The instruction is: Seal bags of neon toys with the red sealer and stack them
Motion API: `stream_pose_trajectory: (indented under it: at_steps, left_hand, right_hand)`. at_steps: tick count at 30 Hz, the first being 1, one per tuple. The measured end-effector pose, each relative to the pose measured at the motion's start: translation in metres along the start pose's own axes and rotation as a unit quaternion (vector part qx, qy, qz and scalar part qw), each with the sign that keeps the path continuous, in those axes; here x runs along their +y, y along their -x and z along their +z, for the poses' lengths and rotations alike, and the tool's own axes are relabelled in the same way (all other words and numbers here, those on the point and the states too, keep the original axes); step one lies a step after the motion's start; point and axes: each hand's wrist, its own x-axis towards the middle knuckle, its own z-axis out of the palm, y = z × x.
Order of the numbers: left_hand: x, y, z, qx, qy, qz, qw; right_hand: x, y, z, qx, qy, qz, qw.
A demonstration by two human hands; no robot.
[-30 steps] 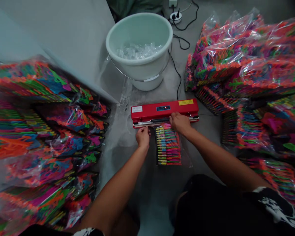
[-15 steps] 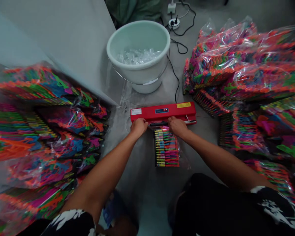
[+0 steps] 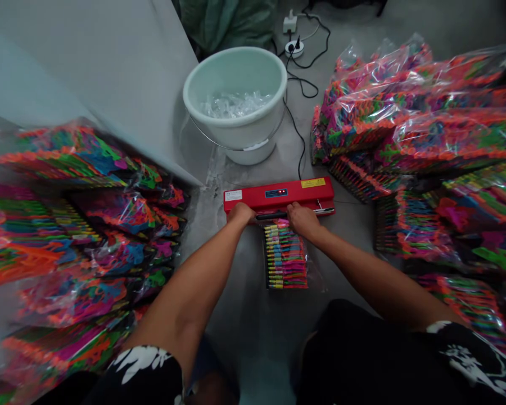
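Observation:
A red heat sealer lies on the floor in front of me, with small red lights on its panel. Along its front edge runs a black handle bar. My left hand is closed at the bar's left end, its fingertips partly hidden. Farther right, my right hand has its fingers curled over the same bar. Between and below my hands lies a clear plastic bag of colorful pen-like sticks in rows. The bag's top edge goes in under the bar, where I cannot see it.
A pale bucket with crumpled clear plastic stands behind the sealer. Bagged colorful sticks are piled at left and right. A black cord runs back to a round white socket. A grey panel stands at left.
The view has shifted slightly. My left forearm has swung a little to the right, while both hands stay on the bar and the bag lies in the same place.

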Motion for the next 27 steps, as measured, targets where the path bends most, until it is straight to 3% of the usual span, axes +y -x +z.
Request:
stream_pose_trajectory:
  at_steps: [18, 27]
  left_hand:
    - [0.001, 0.013, 0.018, 0.057, 0.094, -0.058, 0.992]
    - [0.001, 0.013, 0.017, 0.065, 0.043, -0.05, 0.996]
  right_hand:
    - [-0.001, 0.002, -0.002, -0.006, 0.0, 0.008, 1.0]
    - [0.001, -0.001, 0.003, 0.007, -0.002, -0.005, 1.0]
